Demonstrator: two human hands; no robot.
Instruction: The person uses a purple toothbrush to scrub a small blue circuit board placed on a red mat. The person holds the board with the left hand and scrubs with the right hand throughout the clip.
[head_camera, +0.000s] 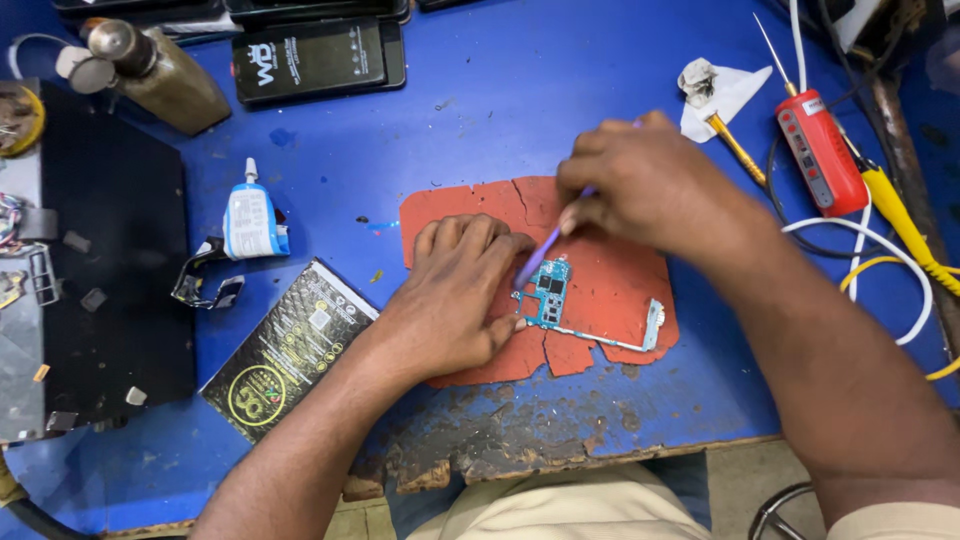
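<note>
My left hand (455, 295) lay curled on the cracked red mat (620, 275), its fingertips pinning the left edge of the small teal circuit board (548, 295) that sat near the middle of that mat. My right hand (650, 185) was pinched around a thin purple tool (545, 250), whose tip came down on the top of the board. To my left, on the blue table (480, 110), a flat black packet (285, 350) with a gold round emblem and a pale square label lay tilted, one corner just beside my left wrist. Above it lay a small white and blue glue tube (250, 218), nozzle pointing away from me. At the far edge lay a black phone (315, 57), face up, with white marks on it. A brass-coloured bottle (165, 75) lay slanted near the far left corner. On the right sat a red tester (822, 152), yellow and white cables (900, 260) and a crumpled white tissue (715, 90). Nothing stood between my hands and the board.
</note>
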